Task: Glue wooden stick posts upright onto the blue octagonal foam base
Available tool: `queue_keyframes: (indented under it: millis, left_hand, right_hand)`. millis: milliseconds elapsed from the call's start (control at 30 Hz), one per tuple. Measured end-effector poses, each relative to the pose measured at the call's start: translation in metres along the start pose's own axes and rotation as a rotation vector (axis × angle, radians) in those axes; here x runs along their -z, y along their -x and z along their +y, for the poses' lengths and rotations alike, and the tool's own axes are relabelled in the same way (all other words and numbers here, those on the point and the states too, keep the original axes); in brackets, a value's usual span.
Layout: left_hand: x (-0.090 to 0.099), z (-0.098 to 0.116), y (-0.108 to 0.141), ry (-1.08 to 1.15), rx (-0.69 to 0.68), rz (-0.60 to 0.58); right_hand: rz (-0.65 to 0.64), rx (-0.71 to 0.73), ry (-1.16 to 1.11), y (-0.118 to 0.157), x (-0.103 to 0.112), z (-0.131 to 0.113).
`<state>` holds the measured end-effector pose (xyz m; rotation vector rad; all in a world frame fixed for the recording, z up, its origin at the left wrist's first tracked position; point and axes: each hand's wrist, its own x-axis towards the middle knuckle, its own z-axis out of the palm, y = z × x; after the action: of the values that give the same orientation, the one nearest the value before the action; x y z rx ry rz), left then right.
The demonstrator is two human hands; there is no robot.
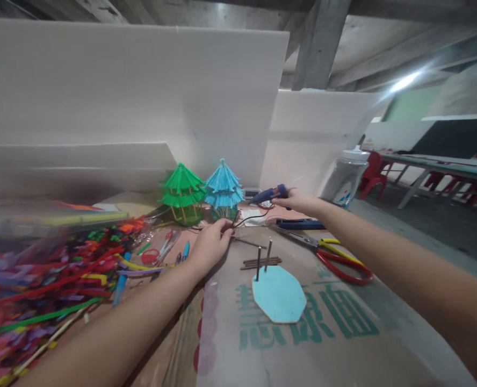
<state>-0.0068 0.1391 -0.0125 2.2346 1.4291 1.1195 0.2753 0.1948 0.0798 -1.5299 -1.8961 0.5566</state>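
Note:
My right hand (298,200) grips a dark blue hot glue gun (268,194), its nozzle pointing left toward the small model pavilions. My left hand (213,241) is closed, fingertips pinching what looks like a short, thin brown stick (236,217); a dark cord (248,217) passes close by. In front of both hands lies a light blue octagonal board (279,294) with two brown sticks (258,263) upright near its far left edge. Behind it several cut sticks (260,263) lie together. A green model pavilion (182,193) and a blue one (223,188) stand beyond my left hand.
Red-and-yellow-handled scissors (339,258) lie right of the board, near a dark blue tool (298,224). Colourful craft strips (61,274) pile up at left. A clear plastic jar (345,177) stands at right. White foam boards (134,91) rise behind.

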Motion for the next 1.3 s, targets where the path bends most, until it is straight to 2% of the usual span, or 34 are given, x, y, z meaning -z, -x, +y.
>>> queue_keyframes:
  millis: [167, 300, 467, 600, 700, 800, 867, 900, 967, 1033, 1067, 1167, 1300]
  left_hand:
    - [0.006, 0.011, 0.001, 0.066, -0.009, 0.003]
    - [0.021, 0.029, -0.001, 0.141, -0.029, 0.026]
    - [0.055, 0.069, 0.0, 0.245, -0.08, -0.013]
    - [0.081, 0.109, 0.015, 0.511, -0.079, -0.16]
    - [0.087, 0.13, 0.029, 0.658, -0.065, -0.243]
    - [0.081, 0.142, 0.04, 0.737, -0.013, -0.353]
    - [0.073, 0.146, 0.046, 0.766, 0.02, -0.427]
    - [0.069, 0.147, 0.05, 0.778, 0.033, -0.462]
    - [0.061, 0.149, 0.056, 0.791, 0.05, -0.539]
    - [0.053, 0.151, 0.062, 0.8, 0.069, -0.589]
    - [0.05, 0.152, 0.065, 0.809, 0.074, -0.599]
    - [0.044, 0.151, 0.067, 0.845, 0.089, -0.615]
    - [0.04, 0.143, 0.064, 0.842, 0.12, -0.671]
  right_hand:
    - [-0.085, -0.112, 0.124, -0.008, -0.026, 0.02]
    - [-0.144, -0.118, 0.178, -0.012, -0.037, 0.033]
    - [-0.088, -0.092, 0.336, -0.01, -0.023, 0.041]
    - [0.031, 0.005, 0.461, 0.023, -0.004, 0.036]
    - [0.132, 0.109, 0.54, 0.062, 0.01, 0.025]
    - [0.275, 0.257, 0.577, 0.102, 0.021, 0.01]
    - [0.468, 0.67, 0.6, 0.127, 0.025, -0.006]
    - [0.488, 0.875, 0.613, 0.139, 0.025, -0.015]
    - [0.441, 1.199, 0.692, 0.161, 0.022, -0.036]
    - [0.357, 1.361, 0.768, 0.176, 0.017, -0.055]
    - [0.346, 1.384, 0.769, 0.181, 0.014, -0.063]
    - [0.346, 1.336, 0.792, 0.188, 0.008, -0.073]
    - [0.32, 1.321, 0.739, 0.184, 0.003, -0.064]
